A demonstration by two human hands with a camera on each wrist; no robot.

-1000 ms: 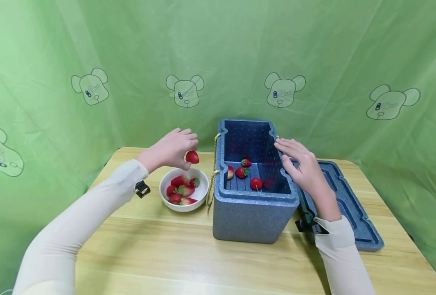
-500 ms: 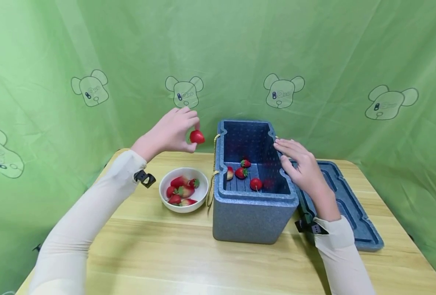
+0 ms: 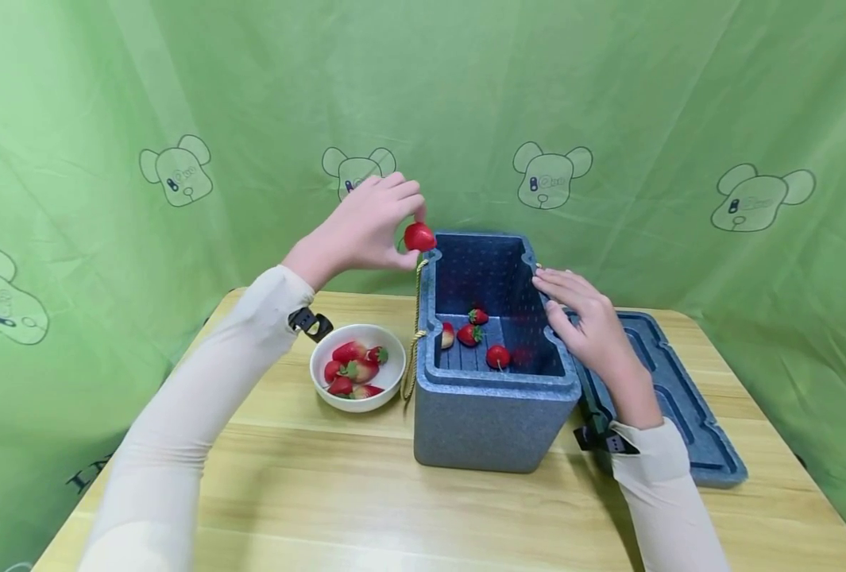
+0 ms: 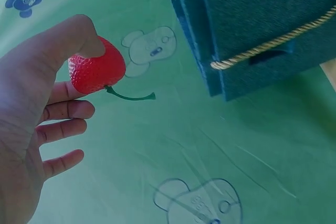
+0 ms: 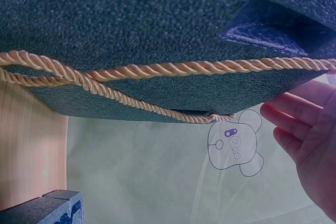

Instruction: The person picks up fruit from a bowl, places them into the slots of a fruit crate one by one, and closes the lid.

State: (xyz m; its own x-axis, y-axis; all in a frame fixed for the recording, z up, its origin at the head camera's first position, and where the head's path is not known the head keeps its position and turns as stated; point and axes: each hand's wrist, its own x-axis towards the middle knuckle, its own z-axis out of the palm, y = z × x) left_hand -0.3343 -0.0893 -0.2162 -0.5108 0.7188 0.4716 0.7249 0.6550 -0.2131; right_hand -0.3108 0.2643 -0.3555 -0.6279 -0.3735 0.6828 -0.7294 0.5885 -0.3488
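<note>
A red strawberry (image 3: 419,237) is pinched between the thumb and index finger of my left hand (image 3: 372,222), raised at the left rim of the blue-grey foam box (image 3: 490,429). In the left wrist view the strawberry (image 4: 100,69) shows a thin green stem, and the other fingers spread loosely. Several strawberries (image 3: 469,334) lie on the grooved floor inside the box. My right hand (image 3: 587,318) rests with extended fingers on the box's right rim. The right wrist view shows that hand (image 5: 310,129) beside the box wall and its twisted gold rope (image 5: 173,69).
Left of the box stands a white bowl (image 3: 322,381) with several strawberries in it. The box's lid (image 3: 708,445) lies on the wooden table (image 3: 365,508) to the right, partly under my right forearm. A green curtain (image 3: 451,95) with bear-head drawings hangs behind.
My left hand has lifted the strawberry up from above the bowl and carried it right to the box's left rim. The right hand has stayed on the right rim.
</note>
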